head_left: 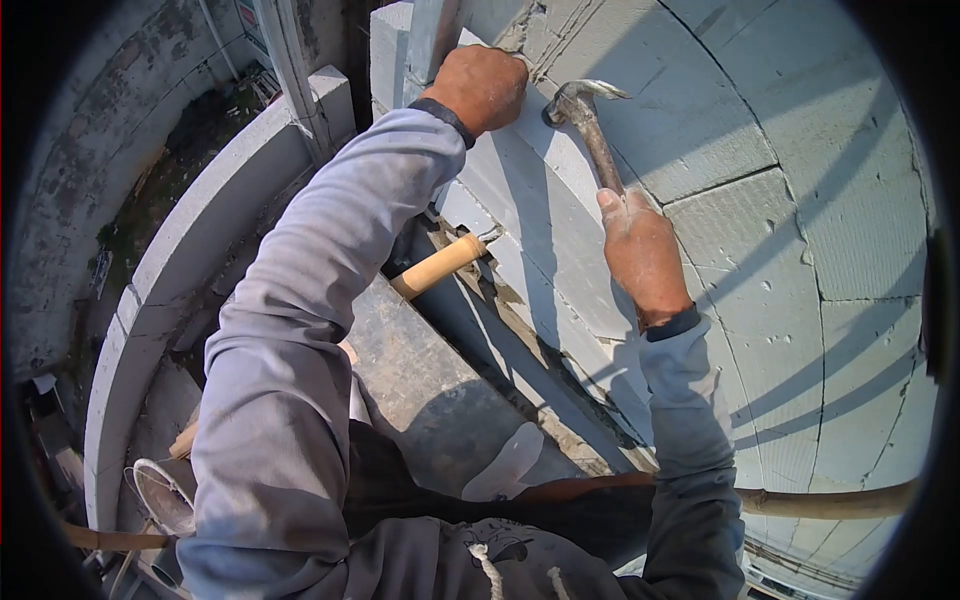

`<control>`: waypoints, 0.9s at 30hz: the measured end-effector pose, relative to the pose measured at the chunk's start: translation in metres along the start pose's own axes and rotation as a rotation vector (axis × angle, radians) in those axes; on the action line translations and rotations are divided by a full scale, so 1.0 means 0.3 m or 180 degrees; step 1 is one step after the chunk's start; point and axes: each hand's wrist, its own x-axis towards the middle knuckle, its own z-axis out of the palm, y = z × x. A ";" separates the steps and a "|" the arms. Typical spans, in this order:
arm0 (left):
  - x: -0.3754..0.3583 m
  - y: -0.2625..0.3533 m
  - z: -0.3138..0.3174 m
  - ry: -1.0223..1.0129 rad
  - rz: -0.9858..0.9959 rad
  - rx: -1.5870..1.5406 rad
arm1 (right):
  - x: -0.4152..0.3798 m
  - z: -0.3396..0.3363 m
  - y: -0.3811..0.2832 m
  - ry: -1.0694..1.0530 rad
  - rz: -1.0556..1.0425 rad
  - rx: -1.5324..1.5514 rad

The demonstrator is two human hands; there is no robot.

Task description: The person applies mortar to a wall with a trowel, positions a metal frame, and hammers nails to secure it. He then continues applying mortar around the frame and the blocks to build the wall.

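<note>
My right hand [648,255] is wrapped round the handle of a claw hammer [598,150]. The hammer's head is up and away from me, over the face of the pale block wall [720,140]. My left hand [483,88] is closed in a fist at the top of the wall's near row, close to a metal post [433,40]. Its fingertips are turned away, so what they hold, if anything, is hidden. Below my hands, a tool with a light wooden handle [440,266] and a bent metal shank, probably a trowel, lies at the wall; its blade is hidden.
A dusty grey board [430,370] lies in front of me, beside the wall. To the left runs a curved low block wall [165,260] with a metal upright [290,70]. A bucket [165,495] stands at lower left. A bamboo pole [830,503] crosses at lower right.
</note>
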 end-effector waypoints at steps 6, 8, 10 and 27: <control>-0.074 -0.087 -0.174 -0.0652 0.0549 -0.1150 | -0.002 0.004 0.008 0.0029 0.0048 0.0042; -0.113 -0.153 -0.299 -0.1341 0.0291 -0.1583 | 0.000 0.002 0.006 -0.0011 0.0107 -0.0014; -0.115 -0.295 -0.349 -0.1459 -0.0457 -0.2049 | 0.000 0.002 0.003 -0.0021 0.0117 -0.0016; 0.040 -0.631 0.285 0.0913 0.0435 -0.5319 | 0.033 -0.040 0.045 -0.0259 0.0232 0.0553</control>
